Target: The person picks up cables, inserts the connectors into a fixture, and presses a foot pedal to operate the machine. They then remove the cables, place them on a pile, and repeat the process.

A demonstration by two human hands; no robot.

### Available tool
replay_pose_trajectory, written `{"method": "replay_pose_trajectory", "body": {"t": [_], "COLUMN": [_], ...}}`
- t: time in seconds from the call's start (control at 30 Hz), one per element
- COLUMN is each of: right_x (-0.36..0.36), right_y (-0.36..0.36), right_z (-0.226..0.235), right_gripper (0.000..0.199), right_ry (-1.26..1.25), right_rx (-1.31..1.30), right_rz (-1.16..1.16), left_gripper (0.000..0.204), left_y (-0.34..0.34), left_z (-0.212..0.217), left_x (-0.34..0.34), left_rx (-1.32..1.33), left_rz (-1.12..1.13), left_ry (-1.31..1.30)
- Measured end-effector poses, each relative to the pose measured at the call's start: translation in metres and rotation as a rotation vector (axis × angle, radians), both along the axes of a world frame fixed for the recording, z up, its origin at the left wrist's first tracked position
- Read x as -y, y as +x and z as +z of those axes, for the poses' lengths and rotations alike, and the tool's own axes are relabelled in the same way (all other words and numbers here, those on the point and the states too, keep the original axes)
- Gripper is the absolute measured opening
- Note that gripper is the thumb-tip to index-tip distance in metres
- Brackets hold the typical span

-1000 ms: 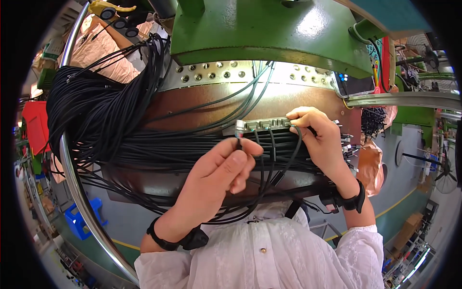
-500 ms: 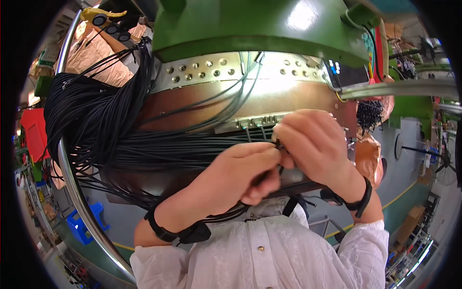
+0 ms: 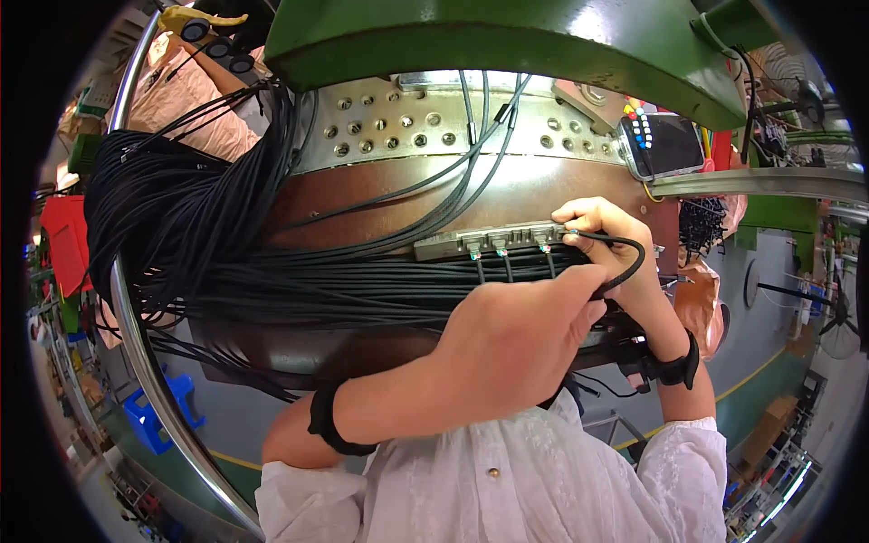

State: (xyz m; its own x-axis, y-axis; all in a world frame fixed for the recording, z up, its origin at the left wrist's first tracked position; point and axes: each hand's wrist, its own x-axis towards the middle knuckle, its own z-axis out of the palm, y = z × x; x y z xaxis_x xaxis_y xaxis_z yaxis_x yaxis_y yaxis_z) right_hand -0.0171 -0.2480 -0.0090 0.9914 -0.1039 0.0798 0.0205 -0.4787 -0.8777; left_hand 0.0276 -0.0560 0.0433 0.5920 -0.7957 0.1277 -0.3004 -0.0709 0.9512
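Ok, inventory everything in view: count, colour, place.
Metal strip: one, grey, centre
Slotted cables: three, black, in strip
Looped cable: one, black, right of centre
Cable pile: uncountable, black, left through centre
Perforated plate: one, silver, upper centre
Machine: one, green, top
Flat device: one, dark, upper right
Pipe: one, silver, left
Stool: one, blue, lower left
Container: one, red, left
Paper: at least two, brown, upper left and right
Floor fan: at least one, dark, right
Clutter: uncountable, mixed, rim
Shirt: one, white, bottom
Wristbands: two, black, one per wrist
Left hand: one, bare, at looped cable
Right hand: one, bare, strip's right end
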Motion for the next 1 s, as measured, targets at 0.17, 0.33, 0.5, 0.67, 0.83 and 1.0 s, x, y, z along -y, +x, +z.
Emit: {"method": "replay_pose_trajectory", "body": {"t": [0.17,0.33,0.5,0.67,0.83,1.0], "right_x": [0.004,0.003,0.002,0.000,0.019,0.066], "right_y": [-0.002,-0.004,-0.007,-0.003,0.016,0.104], "right_z": [-0.002,0.001,0.004,0.015,0.032,0.036], "right_gripper": [0.011,0.011,0.013,0.013,0.018,0.029], "right_ry": [-0.029,0.048,-0.160,-0.354,-0.347,-0.410], "right_rx": [0.034,-0.005,0.036,0.004,-0.138,0.271], "right_rz": [0.011,0.022,0.092,0.120,0.288,0.180], "left_gripper": [0.017,0.007,0.004,0.005,0.015,0.031], "left_y": [0.055,0.071,0.068,0.071,0.108,0.151], "left_z": [-0.007,-0.042,-0.047,-0.044,-0.021,-0.048], "left_x": [-0.026,-0.039,-0.038,-0.037,-0.029,0.040], "left_rx": [0.304,0.429,0.393,0.400,0.039,-0.670], "left_rz": [0.084,0.103,0.126,0.131,0.072,0.214], "left_ry": [0.056,0.243,0.277,0.319,0.268,-0.193]}}
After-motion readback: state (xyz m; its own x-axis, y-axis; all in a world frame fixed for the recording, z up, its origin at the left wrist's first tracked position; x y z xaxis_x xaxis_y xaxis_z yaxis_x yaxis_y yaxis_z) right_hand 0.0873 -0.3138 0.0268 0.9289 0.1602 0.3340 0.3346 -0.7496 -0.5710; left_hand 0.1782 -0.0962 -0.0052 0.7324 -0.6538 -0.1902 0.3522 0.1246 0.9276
